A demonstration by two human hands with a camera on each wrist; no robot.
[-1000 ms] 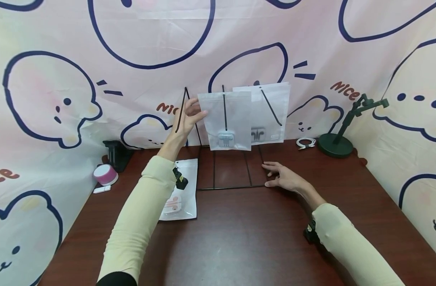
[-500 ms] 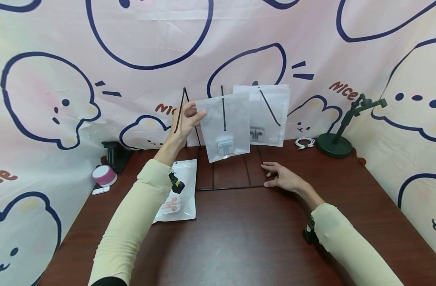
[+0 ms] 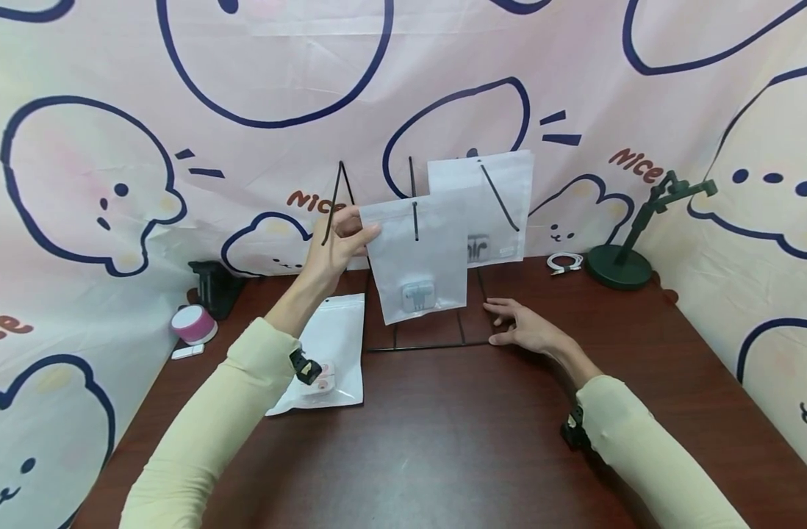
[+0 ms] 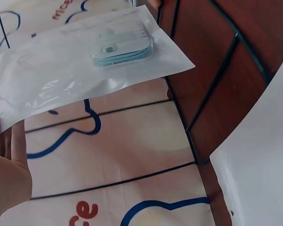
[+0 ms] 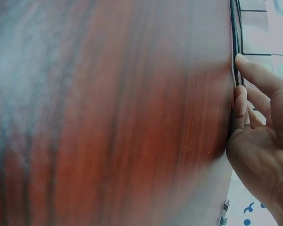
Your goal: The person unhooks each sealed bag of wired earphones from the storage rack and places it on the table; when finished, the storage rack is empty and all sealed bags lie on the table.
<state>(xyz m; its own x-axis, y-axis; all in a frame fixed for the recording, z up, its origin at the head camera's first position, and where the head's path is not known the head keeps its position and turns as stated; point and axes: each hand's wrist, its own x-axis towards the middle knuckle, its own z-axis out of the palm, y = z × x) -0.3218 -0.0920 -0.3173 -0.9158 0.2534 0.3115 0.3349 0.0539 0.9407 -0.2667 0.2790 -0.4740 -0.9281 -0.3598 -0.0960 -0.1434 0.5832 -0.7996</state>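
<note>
My left arm stretches forward in its pale yellow sleeve [image 3: 208, 426], the wrist tipped up, and my left hand [image 3: 334, 246] pinches the left edge of a white zip bag [image 3: 420, 261] near its top corner, thumb toward me. The bag is at the middle prong [image 3: 416, 224] of a black wire rack [image 3: 413, 347], its bottom edge slanting; the prong's end shows in front of it. My right forearm comes in low from the near right, and my right hand [image 3: 529, 327] grips the near right corner of the rack's base with thumb and fingertips, fingers bent.

From my head I see a second white bag [image 3: 514, 202] hanging on the right prong, and a third [image 3: 344, 330] lying on the table [image 3: 443, 433], to the left of the base. A coiled white cable [image 3: 565, 263] and a green stand [image 3: 620, 270] are at the far right.

My left wrist view alone makes plain what is inside the bag I hold: earphones in a clear case [image 4: 122, 44], with a blue-green tint along its edge. My right wrist view shows fingertips close against the black bar, beside a broad stretch of reddish wood grain.
</note>
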